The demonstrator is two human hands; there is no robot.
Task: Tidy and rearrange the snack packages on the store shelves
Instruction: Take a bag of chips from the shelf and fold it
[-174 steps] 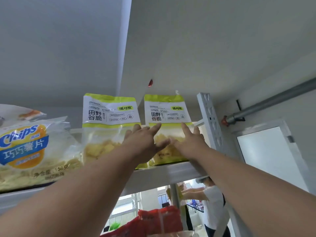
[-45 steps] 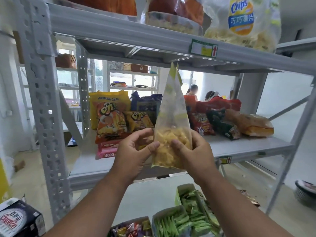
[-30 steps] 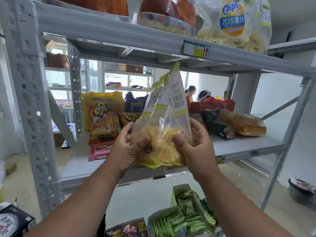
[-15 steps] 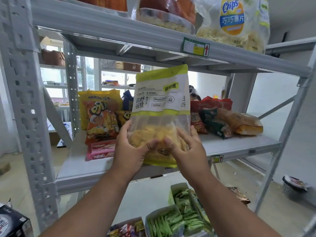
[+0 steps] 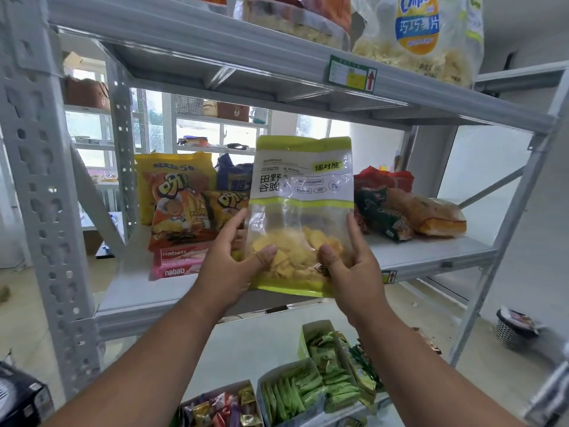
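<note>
I hold a green-and-white snack bag point(image 5: 303, 192) with a clear window of yellow crisps upright in front of the middle shelf point(image 5: 431, 251). My left hand point(image 5: 229, 266) grips its lower left edge, thumb on the front. My right hand point(image 5: 351, 266) grips the lower right edge the same way. The bag's label faces me. Orange snack bags point(image 5: 177, 208) and pink wafer packs point(image 5: 181, 261) stand on the shelf to the left; a dark green pack point(image 5: 383, 215) and an orange pack point(image 5: 428, 215) lie to the right.
The top shelf point(image 5: 246, 66) carries a large Chips bag point(image 5: 418, 38) and other bags. Below, boxes of green sachets point(image 5: 295, 392) and mixed sweets point(image 5: 221, 408) sit on the lowest shelf. Grey perforated uprights point(image 5: 40, 180) frame the rack. A basket point(image 5: 511, 328) stands on the floor right.
The bag came down from the top shelf to the middle shelf's height and was turned from edge-on to front-facing. Both hands shifted to its lower corners.
</note>
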